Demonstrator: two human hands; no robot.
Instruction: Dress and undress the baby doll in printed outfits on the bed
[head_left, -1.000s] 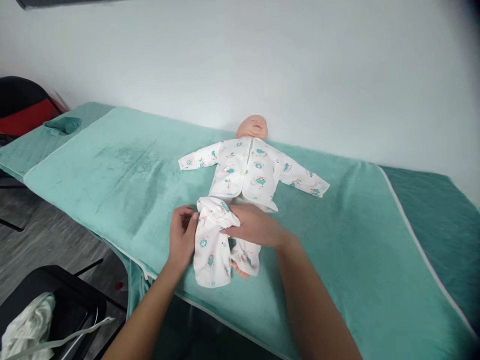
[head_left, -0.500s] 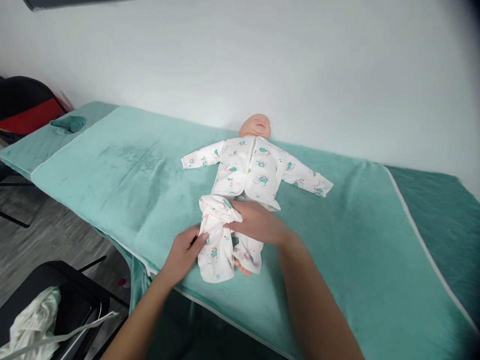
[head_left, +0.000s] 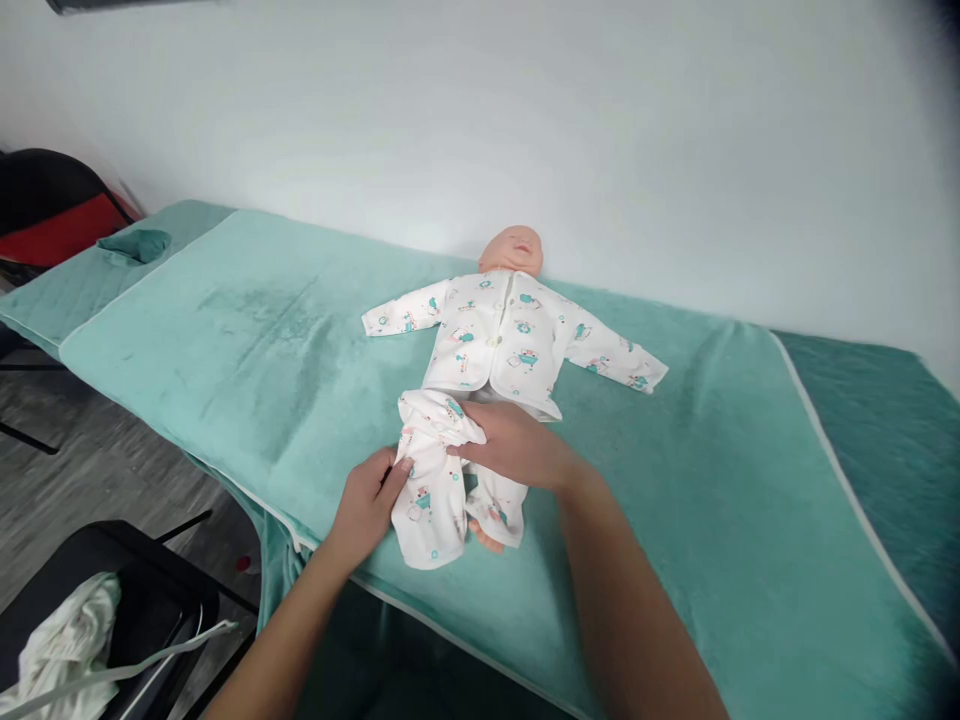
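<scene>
A baby doll lies face up in a white printed jacket, its sleeves spread to both sides. Matching baby pants cover its legs, bunched at the top, and toes of one foot show past the right-hand cuff. My left hand pinches the outer edge of the left-hand pant leg between thumb and fingers. Closed on the bunched upper part of the pants is my right hand, just below the jacket hem; some of its fingers are hidden in the cloth.
The doll rests on a bed with a green cover, against a white wall. A black chair at lower left bears crumpled white cloth and a pale strap. Another chair, black and red, stands at far left.
The lower end of the left-hand pant leg has shifted slightly left and down, with my left hand moving a little left. My right hand stays in place.
</scene>
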